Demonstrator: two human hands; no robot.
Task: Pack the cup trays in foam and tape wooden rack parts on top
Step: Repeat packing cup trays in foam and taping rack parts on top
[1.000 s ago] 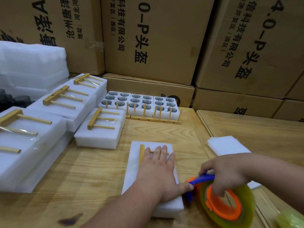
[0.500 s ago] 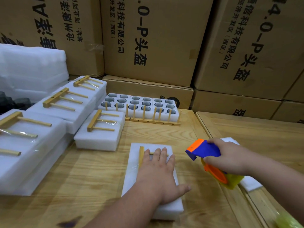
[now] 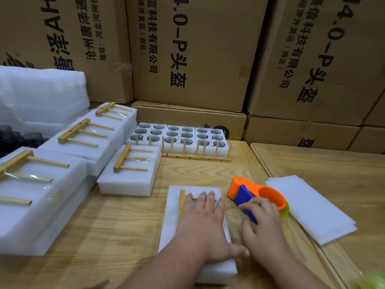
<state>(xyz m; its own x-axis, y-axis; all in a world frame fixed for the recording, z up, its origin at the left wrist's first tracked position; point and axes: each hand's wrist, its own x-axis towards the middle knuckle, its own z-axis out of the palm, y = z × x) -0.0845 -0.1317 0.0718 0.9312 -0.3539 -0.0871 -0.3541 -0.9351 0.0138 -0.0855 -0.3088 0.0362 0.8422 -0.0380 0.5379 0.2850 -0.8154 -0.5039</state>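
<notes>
A white foam pack (image 3: 173, 207) lies on the wooden table in front of me with a wooden rack part (image 3: 182, 200) taped on its top. My left hand (image 3: 203, 224) presses flat on the rack part and foam, fingers straight. Just to its right, my right hand (image 3: 262, 224) grips the blue handle of the orange tape dispenser (image 3: 256, 193), which rests on the table beside the pack. At the back, foam cup trays (image 3: 179, 134) hold several dark cups, with loose wooden racks (image 3: 198, 157) standing in front of them.
Several finished foam packs with taped rack parts (image 3: 129, 163) fill the left side. Foam sheets (image 3: 308, 207) lie on the right by the table seam. A stack of foam (image 3: 39, 97) sits far left. Cardboard boxes (image 3: 191, 51) wall off the back.
My right hand swung the tape dispenser up off the pack's near right corner, then set it down on the table beside the pack. My left hand stayed pressed on the rack part.
</notes>
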